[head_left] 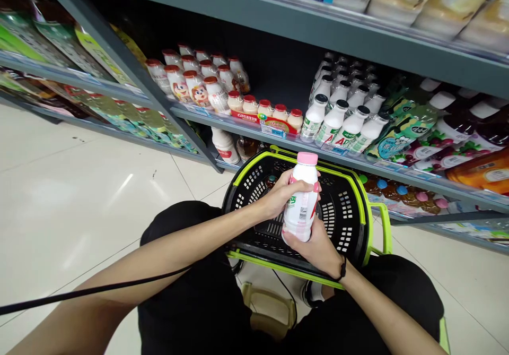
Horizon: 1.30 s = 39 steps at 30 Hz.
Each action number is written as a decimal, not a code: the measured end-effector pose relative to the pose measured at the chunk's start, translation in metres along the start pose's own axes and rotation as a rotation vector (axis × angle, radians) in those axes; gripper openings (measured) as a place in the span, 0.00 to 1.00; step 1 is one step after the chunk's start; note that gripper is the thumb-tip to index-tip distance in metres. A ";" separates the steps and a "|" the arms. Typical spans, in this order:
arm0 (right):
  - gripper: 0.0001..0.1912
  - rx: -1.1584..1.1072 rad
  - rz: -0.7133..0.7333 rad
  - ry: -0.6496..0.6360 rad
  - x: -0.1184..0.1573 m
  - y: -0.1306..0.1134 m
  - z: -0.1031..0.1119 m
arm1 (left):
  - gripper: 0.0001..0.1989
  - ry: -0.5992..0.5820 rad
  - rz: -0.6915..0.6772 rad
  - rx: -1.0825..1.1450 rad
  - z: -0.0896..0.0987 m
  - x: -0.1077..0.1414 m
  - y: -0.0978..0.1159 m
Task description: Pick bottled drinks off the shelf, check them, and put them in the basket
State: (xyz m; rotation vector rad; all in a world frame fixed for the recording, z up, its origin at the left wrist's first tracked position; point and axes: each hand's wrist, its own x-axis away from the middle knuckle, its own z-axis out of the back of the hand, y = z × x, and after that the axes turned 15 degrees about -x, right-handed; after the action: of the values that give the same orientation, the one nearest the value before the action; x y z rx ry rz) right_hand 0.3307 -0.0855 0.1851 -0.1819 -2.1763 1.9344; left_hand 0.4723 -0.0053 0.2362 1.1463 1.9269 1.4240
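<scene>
Two shelving units (358,42) fill the far side of your view, meeting at a corner to the left of centre, with pale floor tiles (79,196) spreading out near and left. On the middle shelf ahead of you, a cluster of small red-capped bottles (199,81) stands at the left, and a row of white bottles with white caps (342,113) stands to the right of a dark gap. Farther right lie dark juice bottles (469,127) on their sides. Green and yellow packets (119,113) line the left unit.

Below the shelf, right in front of your knees, sits a black shopping basket with a lime-green rim (358,196), its handle folded toward the far side. Your legs in dark clothing frame it on both sides.

Over the basket you hold a white bottle with a pink cap (301,201), upright and tilted a little toward the right. Your left hand (280,193) is curled around its upper body just under the neck, thumb across the front, fingers wrapped behind. Your right hand (316,246) cups the bottle's base from below, fingers closed against it. Both hands press on the bottle, so it hangs clear of the basket floor. A dark band (342,268) circles your right wrist, and a thin black cord (99,290) runs across your left forearm toward the near left edge.
</scene>
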 end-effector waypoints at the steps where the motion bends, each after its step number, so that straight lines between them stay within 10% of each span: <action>1: 0.19 0.001 0.002 -0.003 0.000 0.001 0.000 | 0.23 0.007 0.005 -0.001 0.000 0.000 0.000; 16: 0.25 -0.185 -0.113 -0.022 -0.002 -0.003 0.006 | 0.21 0.200 0.212 0.175 0.004 -0.009 0.009; 23: 0.28 -0.522 -0.087 -0.056 -0.004 -0.015 0.005 | 0.19 0.245 0.068 0.340 0.017 -0.016 0.024; 39: 0.35 0.534 0.698 0.306 -0.006 -0.020 0.038 | 0.12 0.276 0.010 0.302 0.032 -0.018 0.040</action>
State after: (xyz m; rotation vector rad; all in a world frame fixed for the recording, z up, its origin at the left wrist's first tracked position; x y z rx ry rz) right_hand 0.3278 -0.1260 0.2000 -1.1706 -1.4276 2.5331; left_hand 0.5206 0.0008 0.2607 1.1365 2.3974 1.3885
